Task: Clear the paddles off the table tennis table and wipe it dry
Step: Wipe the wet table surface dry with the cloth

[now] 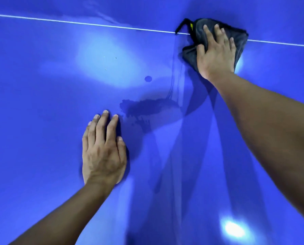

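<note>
Entries as I log them from my remote station, all placed against the white line [77, 23].

1. Bench [41, 121]: blue top that fills my view, with the white line running across its far part.
2. Cloth [239, 41]: dark grey and bunched, lying across the white line and covering a stretch of it. It has a black loop and a yellow tag at its left edge.
3. Right grip [216, 55]: pressed flat on the cloth, fingers straight and spread, fingertips past the white line, palm on its near side. It clasps nothing; I read it as wide.
4. Left grip [103, 152]: palm down on the bare bench, well to the near side of the white line, fingers straight and close together. Wide, holding nothing.
5. Wet patch [147, 106]: a dark, ragged smear on the near side of the white line, well apart from it. Thin wet streaks run down to it from the line.
6. Round drop [148, 78]: a single drop, nearer the white line than the wet patch.
</note>
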Demonstrator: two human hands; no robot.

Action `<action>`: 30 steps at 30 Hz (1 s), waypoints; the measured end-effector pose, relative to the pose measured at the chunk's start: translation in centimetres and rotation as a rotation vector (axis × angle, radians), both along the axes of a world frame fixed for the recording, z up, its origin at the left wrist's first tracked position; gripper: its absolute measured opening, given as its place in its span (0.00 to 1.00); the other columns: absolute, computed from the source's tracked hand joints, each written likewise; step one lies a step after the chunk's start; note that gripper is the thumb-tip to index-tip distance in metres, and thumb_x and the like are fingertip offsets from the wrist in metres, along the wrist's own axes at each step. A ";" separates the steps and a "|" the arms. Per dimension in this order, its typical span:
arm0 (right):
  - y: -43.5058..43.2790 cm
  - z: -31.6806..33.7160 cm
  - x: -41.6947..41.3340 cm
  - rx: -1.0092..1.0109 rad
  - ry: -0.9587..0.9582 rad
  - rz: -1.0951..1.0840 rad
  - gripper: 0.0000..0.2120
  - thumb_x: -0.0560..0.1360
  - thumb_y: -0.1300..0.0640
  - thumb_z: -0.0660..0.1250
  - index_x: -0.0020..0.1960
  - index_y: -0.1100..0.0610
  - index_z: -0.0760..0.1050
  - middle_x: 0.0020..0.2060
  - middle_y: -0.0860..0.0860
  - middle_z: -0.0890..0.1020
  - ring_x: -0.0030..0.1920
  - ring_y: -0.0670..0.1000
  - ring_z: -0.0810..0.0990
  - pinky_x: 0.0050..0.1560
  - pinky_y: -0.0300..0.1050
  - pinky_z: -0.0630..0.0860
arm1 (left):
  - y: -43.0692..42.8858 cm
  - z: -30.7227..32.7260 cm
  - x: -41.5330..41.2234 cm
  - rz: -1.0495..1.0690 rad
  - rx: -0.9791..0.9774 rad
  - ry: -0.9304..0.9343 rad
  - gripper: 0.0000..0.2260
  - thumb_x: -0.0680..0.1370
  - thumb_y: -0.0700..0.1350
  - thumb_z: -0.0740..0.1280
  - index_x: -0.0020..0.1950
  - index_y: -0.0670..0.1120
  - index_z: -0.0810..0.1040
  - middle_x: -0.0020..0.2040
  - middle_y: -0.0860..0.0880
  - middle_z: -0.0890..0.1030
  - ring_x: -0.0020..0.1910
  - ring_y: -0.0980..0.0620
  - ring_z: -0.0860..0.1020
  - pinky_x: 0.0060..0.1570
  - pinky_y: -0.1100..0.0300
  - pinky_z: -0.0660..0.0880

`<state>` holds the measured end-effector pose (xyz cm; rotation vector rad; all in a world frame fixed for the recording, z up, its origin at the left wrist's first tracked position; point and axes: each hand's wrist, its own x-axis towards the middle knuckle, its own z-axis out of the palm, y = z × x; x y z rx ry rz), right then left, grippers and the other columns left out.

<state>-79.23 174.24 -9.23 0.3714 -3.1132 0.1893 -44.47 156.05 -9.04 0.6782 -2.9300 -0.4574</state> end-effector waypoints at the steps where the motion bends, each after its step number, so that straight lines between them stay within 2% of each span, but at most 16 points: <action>1: -0.1 0.1 0.0 0.010 -0.011 0.002 0.30 0.82 0.43 0.48 0.83 0.46 0.52 0.82 0.53 0.53 0.82 0.53 0.50 0.81 0.57 0.44 | 0.0 0.0 0.1 0.003 -0.005 -0.010 0.25 0.80 0.47 0.55 0.77 0.45 0.66 0.79 0.45 0.64 0.79 0.42 0.59 0.79 0.48 0.53; 5: -0.5 0.2 1.8 0.009 -0.032 0.094 0.29 0.83 0.44 0.48 0.83 0.46 0.52 0.82 0.54 0.53 0.82 0.54 0.50 0.81 0.58 0.44 | 0.0 -0.1 0.1 0.001 -0.015 -0.033 0.25 0.80 0.48 0.53 0.77 0.46 0.65 0.80 0.45 0.63 0.79 0.43 0.57 0.79 0.50 0.51; 10: -3.7 -0.2 8.6 -0.029 -0.020 0.318 0.30 0.80 0.43 0.50 0.82 0.44 0.56 0.82 0.53 0.56 0.82 0.53 0.53 0.81 0.57 0.46 | -0.1 -0.4 0.3 -0.005 -0.027 -0.006 0.25 0.79 0.47 0.54 0.76 0.45 0.67 0.79 0.45 0.64 0.78 0.42 0.59 0.78 0.47 0.54; 14: -5.2 -0.7 14.5 -0.010 -0.029 0.431 0.29 0.81 0.43 0.48 0.82 0.43 0.54 0.82 0.51 0.55 0.82 0.50 0.51 0.81 0.55 0.44 | -0.2 -0.8 0.5 -0.015 -0.023 0.031 0.24 0.80 0.47 0.53 0.76 0.45 0.67 0.78 0.45 0.65 0.78 0.42 0.61 0.78 0.47 0.56; 18: -5.2 -0.2 20.7 -0.020 -0.024 0.502 0.29 0.81 0.44 0.48 0.82 0.43 0.55 0.82 0.51 0.56 0.82 0.50 0.52 0.81 0.55 0.44 | -0.1 -0.3 0.6 0.022 0.168 0.186 0.24 0.79 0.42 0.54 0.76 0.41 0.65 0.78 0.43 0.65 0.77 0.44 0.63 0.77 0.49 0.59; 21: -3.9 -0.3 26.0 -0.036 -0.020 0.536 0.29 0.81 0.45 0.49 0.82 0.43 0.55 0.82 0.50 0.57 0.82 0.49 0.52 0.81 0.55 0.44 | -0.2 0.4 1.9 0.072 0.259 0.299 0.21 0.79 0.37 0.55 0.72 0.40 0.69 0.72 0.42 0.69 0.69 0.43 0.70 0.70 0.51 0.67; 24: -2.2 -0.3 31.3 -0.083 -0.054 0.540 0.29 0.81 0.45 0.49 0.81 0.44 0.57 0.82 0.50 0.57 0.82 0.49 0.52 0.81 0.55 0.44 | 0.4 1.0 5.2 0.039 0.184 0.241 0.19 0.78 0.36 0.55 0.69 0.40 0.71 0.68 0.40 0.71 0.63 0.40 0.72 0.64 0.49 0.68; 30: 3.5 -0.1 43.8 -0.142 -0.067 0.510 0.29 0.80 0.45 0.49 0.81 0.45 0.59 0.81 0.51 0.59 0.82 0.51 0.53 0.81 0.57 0.46 | 4.0 1.6 14.7 -0.071 0.113 0.154 0.18 0.79 0.38 0.55 0.68 0.39 0.70 0.68 0.39 0.71 0.61 0.36 0.73 0.61 0.43 0.71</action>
